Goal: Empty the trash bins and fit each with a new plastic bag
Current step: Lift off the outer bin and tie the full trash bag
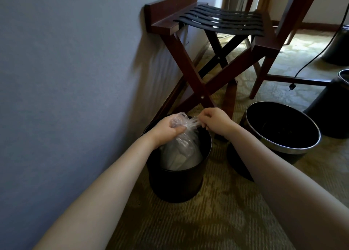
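Note:
A black round trash bin (174, 185) stands on the carpet beside the wall. A clear plastic bag (181, 148) hangs inside it, its neck gathered above the rim. My left hand (167, 130) grips the bunched top of the bag. My right hand (217, 120) pinches a twisted strand of the same bag just to the right. A second black bin (279, 134) with a metal rim sits to the right, tilted toward me, with no bag in it.
A wooden folding luggage rack (204, 42) with black straps stands against the wall behind the bins. A wooden chair's legs (264, 66) are to its right. Two more dark bins (332, 106) and a black cord (309, 63) lie at the far right.

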`<state>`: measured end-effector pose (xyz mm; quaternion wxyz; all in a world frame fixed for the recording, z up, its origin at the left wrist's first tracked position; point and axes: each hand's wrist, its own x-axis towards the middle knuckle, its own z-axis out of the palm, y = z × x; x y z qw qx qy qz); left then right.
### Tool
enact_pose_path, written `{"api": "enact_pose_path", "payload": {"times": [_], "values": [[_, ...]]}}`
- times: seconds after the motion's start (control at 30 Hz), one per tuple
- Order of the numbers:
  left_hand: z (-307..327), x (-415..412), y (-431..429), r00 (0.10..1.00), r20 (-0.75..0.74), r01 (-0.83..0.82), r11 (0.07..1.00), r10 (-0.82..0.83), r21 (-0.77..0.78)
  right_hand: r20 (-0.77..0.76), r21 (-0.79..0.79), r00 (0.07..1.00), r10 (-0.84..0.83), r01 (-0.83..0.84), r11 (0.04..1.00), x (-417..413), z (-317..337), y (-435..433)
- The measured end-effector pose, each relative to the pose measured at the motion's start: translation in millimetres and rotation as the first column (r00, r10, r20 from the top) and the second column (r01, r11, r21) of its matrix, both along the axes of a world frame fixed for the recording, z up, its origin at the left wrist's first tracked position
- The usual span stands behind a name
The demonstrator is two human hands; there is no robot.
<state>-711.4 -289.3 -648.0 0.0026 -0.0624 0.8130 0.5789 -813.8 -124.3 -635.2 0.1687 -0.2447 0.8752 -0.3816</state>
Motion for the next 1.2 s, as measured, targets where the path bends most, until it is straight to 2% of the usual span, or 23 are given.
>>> {"api": "enact_pose_path", "payload": {"times": [0.07,0.23,0.3,0.4,0.57,0.6,0.67,0.73,0.8,0.97,1.1,1.2], "values": [[-0.1,0.1,0.4,1.0,0.009,0.004,1.0,-0.004,-0.01,0.011,0.012,0.999,0.036,-0.036,0.999,0.2,3.7,-0.5],[5.1,2.1,2.6,0.998,0.039,0.051,0.999,-0.05,-0.02,0.195,0.078,0.944,0.267,-0.286,0.955,9.2,19.0,-5.3],[5.4,2.4,1.9,0.997,0.039,0.069,0.997,-0.069,-0.024,0.109,0.159,0.937,0.333,-0.347,0.924,12.1,17.1,-9.3],[2.4,1.3,1.0,0.999,0.025,0.048,0.999,-0.047,-0.006,-0.072,0.283,0.929,0.364,-0.331,0.9,13.3,15.8,-12.0],[-3.7,-1.8,2.9,0.987,-0.115,-0.125,0.987,0.113,-0.101,-0.175,0.18,0.949,0.262,-0.23,0.956,15.2,19.5,-19.4],[-3.7,-2.4,3.3,0.982,-0.138,-0.142,0.983,0.126,-0.114,-0.142,0.124,0.968,0.207,-0.191,0.974,17.8,19.1,-23.4],[-4.9,-3.8,3.0,0.976,-0.17,-0.161,0.979,0.139,-0.125,0.065,-0.022,0.995,0.075,-0.074,0.997,24.2,18.5,-29.7],[-6.7,-4.9,1.7,0.971,-0.189,-0.176,0.974,0.147,-0.146,0.343,-0.117,0.939,0.006,0.037,0.992,29.4,17.3,-32.1],[-9.3,-4.3,-0.1,0.975,-0.168,-0.175,0.972,0.148,-0.159,0.517,-0.14,0.856,0.002,0.083,0.987,31.8,13.4,-30.7],[-10.0,-4.8,-6.1,0.983,-0.079,-0.177,0.973,0.167,-0.148,0.617,-0.246,0.783,0.084,0.091,0.965,36.4,1.0,-29.9],[-10.4,-7.0,-7.7,0.984,0.025,-0.167,0.97,0.174,-0.177,0.633,-0.272,0.774,0.016,0.203,0.941,35.3,-10.4,-34.9],[-9.2,-6.1,-8.4,0.985,0.055,-0.151,0.978,0.16,-0.144,0.638,-0.297,0.77,0.023,0.219,0.929,35.4,-13.0,-37.2]]}}
